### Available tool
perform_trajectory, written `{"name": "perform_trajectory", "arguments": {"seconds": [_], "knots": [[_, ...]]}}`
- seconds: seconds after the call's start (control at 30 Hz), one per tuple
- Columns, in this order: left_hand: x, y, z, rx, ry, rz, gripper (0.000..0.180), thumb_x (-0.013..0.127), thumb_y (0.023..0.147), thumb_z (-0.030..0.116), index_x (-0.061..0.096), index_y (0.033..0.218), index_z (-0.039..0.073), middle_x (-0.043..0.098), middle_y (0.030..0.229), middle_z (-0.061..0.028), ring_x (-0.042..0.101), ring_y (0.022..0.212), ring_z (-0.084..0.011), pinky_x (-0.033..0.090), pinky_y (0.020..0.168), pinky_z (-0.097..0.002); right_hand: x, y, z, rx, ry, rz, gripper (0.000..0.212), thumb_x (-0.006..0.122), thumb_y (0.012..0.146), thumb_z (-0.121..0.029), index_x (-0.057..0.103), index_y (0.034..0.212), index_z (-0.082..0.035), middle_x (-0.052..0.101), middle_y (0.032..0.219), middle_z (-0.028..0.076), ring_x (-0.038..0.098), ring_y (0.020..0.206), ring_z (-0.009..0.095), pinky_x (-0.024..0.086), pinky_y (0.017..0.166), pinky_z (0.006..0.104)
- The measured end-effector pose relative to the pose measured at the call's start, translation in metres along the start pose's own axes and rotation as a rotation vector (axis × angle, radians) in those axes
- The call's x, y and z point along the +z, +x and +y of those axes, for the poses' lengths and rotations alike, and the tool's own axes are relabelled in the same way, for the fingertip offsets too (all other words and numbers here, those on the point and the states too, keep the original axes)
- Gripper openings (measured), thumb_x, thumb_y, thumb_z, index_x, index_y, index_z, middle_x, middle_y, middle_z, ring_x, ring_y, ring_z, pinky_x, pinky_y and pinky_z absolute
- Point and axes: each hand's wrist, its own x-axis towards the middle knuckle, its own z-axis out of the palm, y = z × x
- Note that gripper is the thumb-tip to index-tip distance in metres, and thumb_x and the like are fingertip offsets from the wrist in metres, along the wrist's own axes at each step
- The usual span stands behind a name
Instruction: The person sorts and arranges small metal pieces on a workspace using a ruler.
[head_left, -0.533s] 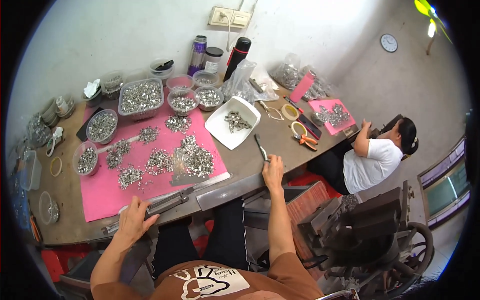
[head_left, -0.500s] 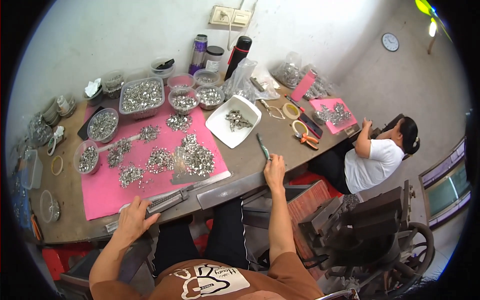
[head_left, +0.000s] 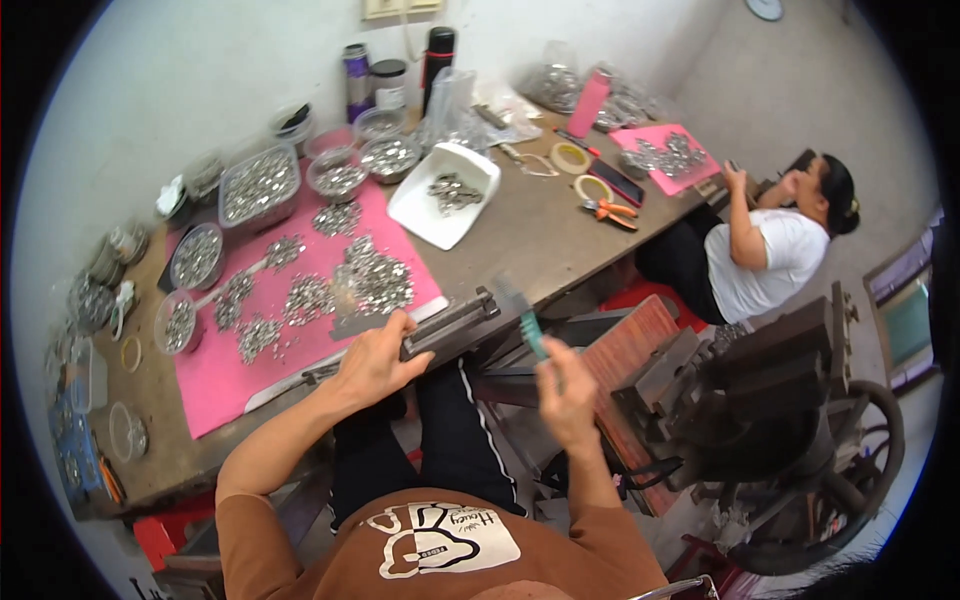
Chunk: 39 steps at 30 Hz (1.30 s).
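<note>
My left hand (head_left: 378,362) is closed on the near end of a long dark metal bar-shaped fixture (head_left: 455,322), held at the front edge of the table over my lap. In my right hand (head_left: 567,395) is a small green-handled brush (head_left: 529,325), upright and smeared by motion, its head just right of the fixture's far end. Hand and brush are apart from the fixture. Behind the left hand lies a pink mat (head_left: 215,385) with several heaps of small shiny metal pieces (head_left: 378,280). A grey flat plate (head_left: 360,325) rests by the nearest heap.
Plastic tubs of metal pieces (head_left: 260,188) line the mat's far side. A white tray (head_left: 425,228) holds metal parts. Pliers (head_left: 608,212), tape rolls (head_left: 570,157) and a phone (head_left: 616,182) lie to the right. A co-worker (head_left: 765,235) sits beyond; a dark machine with a handwheel (head_left: 760,430) stands at right.
My left hand has moved right and lifted the metal fixture off the table edge. My right hand has drawn the brush back from the tabletop toward me. The view has shifted.
</note>
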Motion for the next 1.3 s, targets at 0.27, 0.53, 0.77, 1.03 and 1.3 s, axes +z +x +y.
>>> {"name": "perform_trajectory", "arguments": {"seconds": [0.27,0.53,0.77,1.03,1.3], "knots": [[0.059,0.068,0.027,0.082,-0.004,-0.050,0.046,0.076,0.085,0.030,0.050,0.112,0.003,0.067,0.072,-0.0201,0.067,0.069,-0.0424,0.052,0.065,-0.0502,0.004,-0.011,0.066,-0.043,-0.285,0.307,0.033,0.058,0.098,-0.008,0.061,0.129,0.000,0.066,0.096,0.020,0.065,0.073,0.035,0.052,0.065,0.0429],[0.066,0.083,0.045,0.052,0.031,-0.091,0.046,0.075,0.085,0.029,0.049,0.113,0.004,0.070,0.077,-0.0222,0.068,0.073,-0.0442,0.053,0.066,-0.0520,0.004,-0.030,0.078,0.108,-0.310,0.285,0.040,0.066,0.091,0.000,0.062,0.130,-0.001,0.069,0.097,0.020,0.068,0.082,0.036,0.054,0.074,0.0423],[0.068,0.085,0.042,0.067,0.046,-0.081,0.045,0.074,0.085,0.029,0.050,0.113,0.003,0.069,0.075,-0.0217,0.069,0.072,-0.0435,0.053,0.066,-0.0520,0.017,-0.035,0.065,0.008,-0.222,0.148,0.038,0.063,0.092,-0.001,0.061,0.131,0.000,0.067,0.090,0.017,0.066,0.075,0.029,0.054,0.066,0.0374],[0.067,0.078,0.031,0.048,-0.023,-0.086,0.045,0.076,0.084,0.031,0.052,0.110,0.003,0.068,0.070,-0.0182,0.067,0.066,-0.0394,0.051,0.062,-0.0498,0.025,-0.038,0.074,-0.012,-0.229,0.127,0.035,0.062,0.093,-0.006,0.061,0.128,0.001,0.068,0.108,0.024,0.060,0.063,0.037,0.052,0.060,0.0433],[0.065,0.076,0.030,0.059,-0.008,-0.053,0.046,0.077,0.083,0.031,0.053,0.110,0.003,0.066,0.068,-0.0174,0.067,0.064,-0.0388,0.050,0.060,-0.0482,0.014,-0.024,0.084,0.130,-0.164,0.166,0.033,0.056,0.100,-0.007,0.057,0.131,0.001,0.068,0.101,0.022,0.064,0.063,0.035,0.052,0.059,0.0424]]}}
